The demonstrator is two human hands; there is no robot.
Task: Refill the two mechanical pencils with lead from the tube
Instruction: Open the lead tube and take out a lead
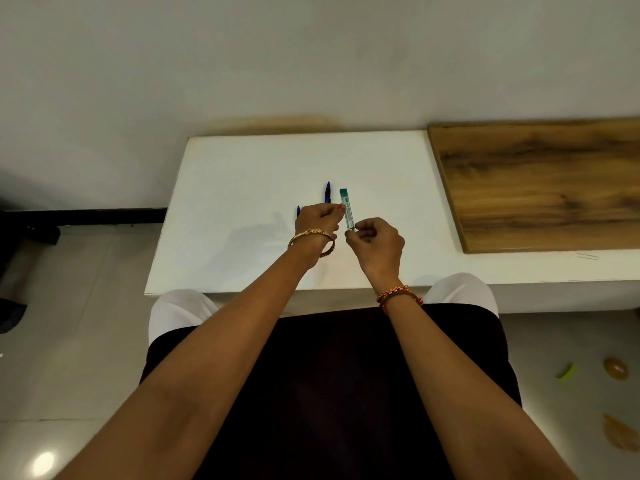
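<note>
While my right hand (377, 239) pinches the near end of the lead tube (347, 210) between thumb and forefinger, its other fingers curl in toward the palm. That clear tube with the green cap stands tilted up and away from me, its capped end pointing to the far side of the table (242, 188). My left hand (317, 220) sits just left of the tube with its fingers curled, and its fingertips (341, 207) touch the side of the tube about halfway along; whether they grip it or only steady it I cannot tell. One blue mechanical pencil (327, 192) lies on the white tabletop just beyond my left hand, its tip pointing away from me and its near end hidden behind my knuckles. The tip of the second blue pencil (298, 210) shows at the left edge of my left hand; the hand covers the rest of it, so I cannot tell whether I am holding it or it lies under my hand. A gold bangle (311, 237) circles my left wrist and a red and orange thread band (398, 294) my right. Well to the right of my right hand, a wooden board (540, 181) lies on the same surface.
</note>
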